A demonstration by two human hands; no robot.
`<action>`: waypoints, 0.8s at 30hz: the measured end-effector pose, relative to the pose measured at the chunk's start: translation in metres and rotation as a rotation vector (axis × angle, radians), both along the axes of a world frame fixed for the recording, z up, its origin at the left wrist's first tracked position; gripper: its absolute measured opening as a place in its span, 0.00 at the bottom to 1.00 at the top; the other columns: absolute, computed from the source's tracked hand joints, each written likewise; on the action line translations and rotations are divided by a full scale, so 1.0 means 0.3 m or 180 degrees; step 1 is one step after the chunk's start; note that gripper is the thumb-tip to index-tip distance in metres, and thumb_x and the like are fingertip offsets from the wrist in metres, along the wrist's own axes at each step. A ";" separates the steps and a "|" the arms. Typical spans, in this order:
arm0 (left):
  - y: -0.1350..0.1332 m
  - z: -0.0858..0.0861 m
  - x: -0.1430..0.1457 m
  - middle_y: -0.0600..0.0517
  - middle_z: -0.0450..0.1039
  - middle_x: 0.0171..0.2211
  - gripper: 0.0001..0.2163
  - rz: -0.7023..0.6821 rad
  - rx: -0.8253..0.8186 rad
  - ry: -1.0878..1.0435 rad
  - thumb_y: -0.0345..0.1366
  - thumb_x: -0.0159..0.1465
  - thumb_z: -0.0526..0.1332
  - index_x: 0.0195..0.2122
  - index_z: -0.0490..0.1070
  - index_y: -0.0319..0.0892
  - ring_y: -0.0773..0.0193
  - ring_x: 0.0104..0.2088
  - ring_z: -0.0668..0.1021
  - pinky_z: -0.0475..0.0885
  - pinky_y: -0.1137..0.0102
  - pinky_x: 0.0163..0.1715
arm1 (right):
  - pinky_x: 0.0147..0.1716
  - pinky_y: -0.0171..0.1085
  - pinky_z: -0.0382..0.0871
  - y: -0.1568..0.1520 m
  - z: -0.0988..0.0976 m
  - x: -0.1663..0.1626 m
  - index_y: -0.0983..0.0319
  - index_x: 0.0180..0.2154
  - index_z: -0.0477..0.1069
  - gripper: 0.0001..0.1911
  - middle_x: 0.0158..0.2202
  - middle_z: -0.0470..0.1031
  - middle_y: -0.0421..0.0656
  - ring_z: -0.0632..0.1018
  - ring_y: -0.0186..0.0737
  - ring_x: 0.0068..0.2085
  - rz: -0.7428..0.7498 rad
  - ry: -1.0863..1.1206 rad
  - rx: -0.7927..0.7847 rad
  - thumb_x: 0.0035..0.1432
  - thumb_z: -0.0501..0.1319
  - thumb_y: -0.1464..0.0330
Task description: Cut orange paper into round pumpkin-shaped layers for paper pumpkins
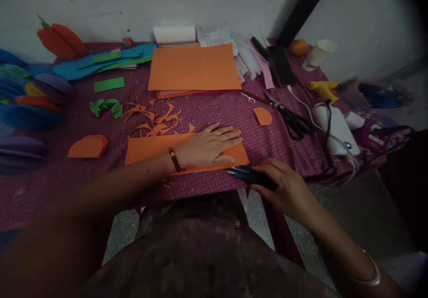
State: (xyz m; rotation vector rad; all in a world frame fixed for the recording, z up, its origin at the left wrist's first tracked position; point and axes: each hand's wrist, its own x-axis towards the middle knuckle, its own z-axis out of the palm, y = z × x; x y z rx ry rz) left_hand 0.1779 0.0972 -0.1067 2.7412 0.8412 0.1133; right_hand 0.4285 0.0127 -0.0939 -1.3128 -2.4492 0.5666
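Note:
My left hand lies flat, fingers stretched out, on a folded strip of orange paper near the table's front edge. My right hand is closed around a dark blue and black tool, likely a stapler, whose tip touches the strip's right front corner. Orange paper scraps lie just behind the strip. A small orange cut-out sits to the right of my left hand.
Black scissors lie at the right. A stack of orange sheets sits at the back, with glue sticks, a phone, a yellow glue gun and a cup. Folded paper shapes crowd the left.

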 end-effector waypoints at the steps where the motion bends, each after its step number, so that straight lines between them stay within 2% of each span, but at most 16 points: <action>1: -0.001 -0.001 0.002 0.48 0.47 0.68 0.32 0.0003 -0.0006 0.0004 0.56 0.67 0.42 0.67 0.50 0.44 0.56 0.68 0.51 0.39 0.59 0.64 | 0.38 0.43 0.71 -0.004 0.002 0.002 0.60 0.43 0.70 0.10 0.39 0.73 0.47 0.75 0.45 0.40 0.0013 0.0017 -0.0044 0.58 0.62 0.69; 5: 0.002 -0.004 0.010 0.48 0.47 0.68 0.32 0.0024 -0.0004 0.0003 0.56 0.67 0.42 0.67 0.49 0.44 0.56 0.68 0.50 0.38 0.58 0.64 | 0.39 0.43 0.71 -0.013 0.005 0.009 0.60 0.44 0.69 0.11 0.39 0.73 0.46 0.75 0.44 0.40 -0.0010 -0.0005 -0.0071 0.57 0.62 0.70; 8: 0.011 0.012 -0.019 0.48 0.44 0.69 0.32 -0.0069 -0.0044 -0.0026 0.55 0.67 0.41 0.68 0.45 0.44 0.58 0.68 0.48 0.39 0.58 0.65 | 0.39 0.43 0.71 -0.012 0.003 0.007 0.60 0.45 0.69 0.12 0.39 0.72 0.46 0.75 0.44 0.40 -0.0018 -0.0058 -0.0098 0.58 0.62 0.70; 12: -0.001 0.037 -0.151 0.49 0.43 0.69 0.29 -0.0212 -0.0046 0.0097 0.52 0.69 0.42 0.68 0.47 0.45 0.60 0.69 0.46 0.35 0.59 0.65 | 0.38 0.43 0.71 -0.014 -0.003 0.011 0.60 0.44 0.69 0.11 0.39 0.73 0.46 0.76 0.45 0.40 -0.0033 -0.0029 -0.0072 0.58 0.62 0.69; 17: -0.047 0.015 -0.307 0.50 0.47 0.68 0.28 -0.0049 -0.0009 0.0308 0.51 0.68 0.44 0.67 0.50 0.47 0.58 0.69 0.47 0.35 0.57 0.65 | 0.39 0.44 0.72 -0.015 -0.009 0.011 0.60 0.45 0.69 0.12 0.39 0.73 0.47 0.76 0.46 0.40 -0.0084 -0.0081 0.0063 0.58 0.63 0.68; 24: -0.057 -0.003 -0.312 0.50 0.48 0.68 0.28 -0.0035 0.0126 0.0129 0.52 0.68 0.46 0.67 0.50 0.49 0.57 0.68 0.49 0.39 0.57 0.65 | 0.38 0.45 0.73 0.013 -0.021 -0.055 0.59 0.44 0.71 0.12 0.39 0.74 0.47 0.76 0.47 0.40 0.0048 -0.0065 0.0332 0.57 0.63 0.66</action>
